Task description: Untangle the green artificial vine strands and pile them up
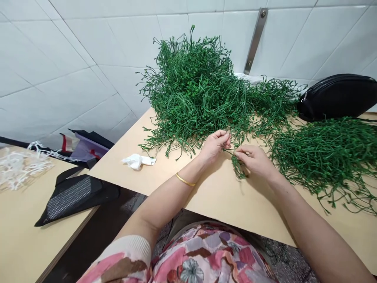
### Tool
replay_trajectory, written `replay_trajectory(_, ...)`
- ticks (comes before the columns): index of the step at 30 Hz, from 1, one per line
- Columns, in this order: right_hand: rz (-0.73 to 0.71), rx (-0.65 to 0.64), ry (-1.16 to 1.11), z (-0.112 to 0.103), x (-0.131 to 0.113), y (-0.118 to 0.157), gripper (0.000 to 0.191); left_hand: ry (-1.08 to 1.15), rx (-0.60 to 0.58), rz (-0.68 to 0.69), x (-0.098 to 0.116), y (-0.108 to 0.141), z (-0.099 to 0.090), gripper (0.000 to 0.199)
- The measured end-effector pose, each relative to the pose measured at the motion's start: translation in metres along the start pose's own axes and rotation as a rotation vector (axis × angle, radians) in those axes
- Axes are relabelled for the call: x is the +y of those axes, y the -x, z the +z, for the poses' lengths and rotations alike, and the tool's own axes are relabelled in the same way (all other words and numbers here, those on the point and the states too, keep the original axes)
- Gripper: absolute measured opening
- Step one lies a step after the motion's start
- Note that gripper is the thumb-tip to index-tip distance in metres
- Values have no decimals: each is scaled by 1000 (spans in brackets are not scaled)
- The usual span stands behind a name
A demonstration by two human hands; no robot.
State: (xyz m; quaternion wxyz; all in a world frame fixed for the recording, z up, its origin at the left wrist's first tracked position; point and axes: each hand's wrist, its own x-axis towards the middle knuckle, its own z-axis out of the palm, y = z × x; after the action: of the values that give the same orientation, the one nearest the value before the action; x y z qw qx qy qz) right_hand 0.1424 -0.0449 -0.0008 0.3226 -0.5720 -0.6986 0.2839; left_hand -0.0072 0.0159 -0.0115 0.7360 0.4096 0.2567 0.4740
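Observation:
Near the middle of the table, my left hand [215, 146] is closed in a pinch on thin green artificial stems. Just right of it, my right hand [255, 160] pinches the same stems, and a short stretch of them spans the gap between my fingertips. A small tuft of green stems [238, 168] hangs below my right fingers, over the tabletop. Behind my hands rises a large tangled heap of green artificial stems [194, 86] with small budded tips. A second, flatter pile of green stems [330, 153] lies to the right of my right hand.
A crumpled white tissue [137, 161] lies on the wooden table [118, 171] at left. A black pouch [338, 96] stands at the back right against the tiled wall [118, 43]. On a separate left table are a black mesh item [70, 198] and white branching pieces [20, 169].

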Motion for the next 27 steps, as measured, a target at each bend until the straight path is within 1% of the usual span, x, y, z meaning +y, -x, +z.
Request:
replay_trajectory(2, 46, 31, -112, -2, 7, 0, 28, -44, 24, 3, -2, 0, -1, 19)
replay_trajectory(4, 68, 63, -148, -4, 11, 1, 30, -64, 36, -4, -3, -1, -2, 18)
replay_trajectory(5, 59, 69, -134, -5, 10, 2, 31, -64, 35, -9, -4, -1, -3, 17)
replay_trajectory(7, 6, 39, -74, -4, 8, 4, 30, -59, 30, -16, -5, -1, -2, 15)
replay_trajectory(10, -60, -2, 52, 0, 3, 7, 18, -63, 36, -17, -6, 1, -1, 14)
replay_trajectory(12, -33, -19, 61, 1, 3, 7, 12, -75, 55, -20, -5, 1, 0, 15)
replay_trajectory(15, 78, -6, -112, -5, 9, 7, 17, -128, 59, -41, -5, 0, 0, 16)
replay_trajectory(18, 167, 51, -362, -13, 13, 6, 17, -228, -5, -82, -4, 2, 0, 17)
replay_trajectory(21, 209, 77, -590, -16, 12, 4, 18, -365, -79, -95, -3, 5, 1, 18)
replay_trajectory(23, 206, 106, -668, -15, 12, 3, 18, -401, -135, -113, -3, 8, 3, 20)
replay_trajectory(25, 198, 156, -708, -14, 12, 2, 19, -392, -180, -138, -4, 10, 4, 22)
replay_trajectory(27, 189, 229, -714, -14, 15, 0, 20, -386, -176, -135, -5, 9, 4, 19)
